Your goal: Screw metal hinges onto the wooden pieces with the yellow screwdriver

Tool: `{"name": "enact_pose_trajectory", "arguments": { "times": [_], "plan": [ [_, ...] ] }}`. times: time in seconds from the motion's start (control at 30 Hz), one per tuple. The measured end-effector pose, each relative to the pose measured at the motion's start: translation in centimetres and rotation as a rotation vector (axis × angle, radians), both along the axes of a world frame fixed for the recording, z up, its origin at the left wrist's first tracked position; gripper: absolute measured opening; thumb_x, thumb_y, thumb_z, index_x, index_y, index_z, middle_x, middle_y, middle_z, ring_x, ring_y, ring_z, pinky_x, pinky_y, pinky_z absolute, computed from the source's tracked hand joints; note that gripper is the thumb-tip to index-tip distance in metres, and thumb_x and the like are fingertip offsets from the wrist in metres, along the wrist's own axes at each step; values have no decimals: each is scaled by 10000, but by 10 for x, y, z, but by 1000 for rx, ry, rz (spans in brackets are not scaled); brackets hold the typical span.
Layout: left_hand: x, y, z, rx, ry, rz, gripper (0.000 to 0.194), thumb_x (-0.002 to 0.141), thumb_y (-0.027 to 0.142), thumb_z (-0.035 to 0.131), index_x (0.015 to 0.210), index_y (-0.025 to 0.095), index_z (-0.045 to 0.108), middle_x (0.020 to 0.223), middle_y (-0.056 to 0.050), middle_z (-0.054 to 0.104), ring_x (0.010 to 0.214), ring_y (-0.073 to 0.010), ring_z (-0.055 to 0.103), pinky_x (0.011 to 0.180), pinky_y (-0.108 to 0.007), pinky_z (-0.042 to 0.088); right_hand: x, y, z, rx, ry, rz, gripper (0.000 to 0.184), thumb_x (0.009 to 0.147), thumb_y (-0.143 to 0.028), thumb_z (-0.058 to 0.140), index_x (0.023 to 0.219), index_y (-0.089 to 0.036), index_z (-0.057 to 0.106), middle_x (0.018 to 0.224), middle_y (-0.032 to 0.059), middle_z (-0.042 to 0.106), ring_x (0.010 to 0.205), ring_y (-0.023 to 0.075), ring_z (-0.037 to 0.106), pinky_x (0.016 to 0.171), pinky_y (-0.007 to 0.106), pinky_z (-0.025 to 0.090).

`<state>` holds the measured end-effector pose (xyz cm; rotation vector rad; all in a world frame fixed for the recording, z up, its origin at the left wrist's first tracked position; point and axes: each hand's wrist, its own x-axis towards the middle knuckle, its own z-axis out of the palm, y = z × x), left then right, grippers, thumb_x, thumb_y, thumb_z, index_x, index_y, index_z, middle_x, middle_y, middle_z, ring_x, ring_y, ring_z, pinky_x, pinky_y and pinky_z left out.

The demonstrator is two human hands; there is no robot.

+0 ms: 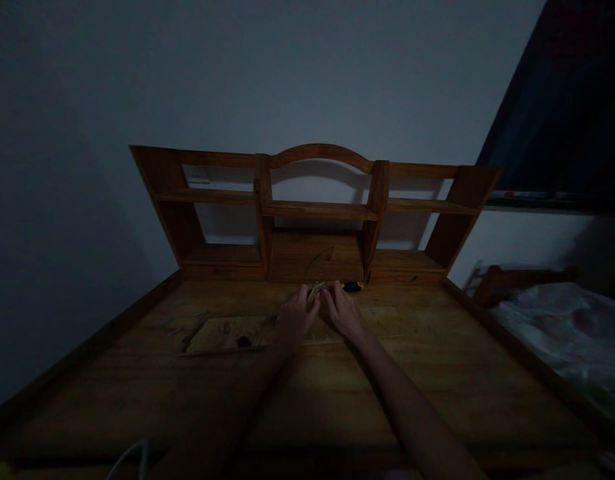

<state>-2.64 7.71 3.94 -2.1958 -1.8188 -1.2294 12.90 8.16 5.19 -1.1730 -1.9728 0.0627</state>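
My left hand (294, 319) is closed, its fingertips pinching a small pale strip (314, 292) above the desk. Close beside it, my right hand (343, 311) is also closed, with thumb and fingers pressed together at the strip's right end. A small greyish bit shows between the two hands; the dim light hides what it is. Just behind my right hand lies a black and yellow handle (353, 287), the rest of that tool being covered by the fingers. Beneath my hands, a flat wooden board (215, 335) with a dark patch (244, 341) lies on the desk.
The wooden desk (337, 393) has raised side edges and a shelf unit (320, 211) along its back. Several thin metal-looking pieces (174, 331) lie left of the board. A white cable (132, 453) is at the front left. Plastic-covered things (567, 327) stand beyond the right edge.
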Motion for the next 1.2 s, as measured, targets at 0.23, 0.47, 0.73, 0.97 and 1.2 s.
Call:
{"name": "enact_pose_trajectory", "arguments": {
  "times": [0.23,0.47,0.73,0.97,1.2],
  "plan": [
    [2,2,-3,-6,25,37,220,966,403,499,1052,209,557,902,-49,710,828,-183,673,693,-253,417,0,5,-4,14,-4,-5,278,1061,-366,281,1082,-209,510,994,80,699,869,213,684,731,287,449],
    [2,-1,2,-37,6,21,197,964,385,501,1064,222,547,945,-37,708,862,-177,672,732,-256,430,-1,6,-6,31,8,5,240,1052,-346,314,1122,-199,490,1021,94,705,895,220,688,739,290,458],
    [2,3,-2,-10,-28,10,216,957,403,510,1062,220,556,911,-37,706,831,-179,669,689,-254,421,0,-1,1,35,24,16,219,1035,-336,361,1182,-206,459,1045,83,697,923,210,685,770,288,471],
    [1,-2,2,-2,-43,-42,186,962,374,497,1064,227,551,938,-29,706,813,-162,665,697,-247,428,0,4,-1,39,-7,-8,278,1056,-354,291,995,-217,526,931,69,685,830,200,661,722,285,433],
    [1,0,0,4,-14,-20,186,962,374,492,1049,218,545,941,-35,707,836,-175,668,707,-256,430,0,5,-4,39,-17,-2,223,1046,-322,319,1081,-202,504,955,70,691,827,199,667,707,278,427]
  ]
}}
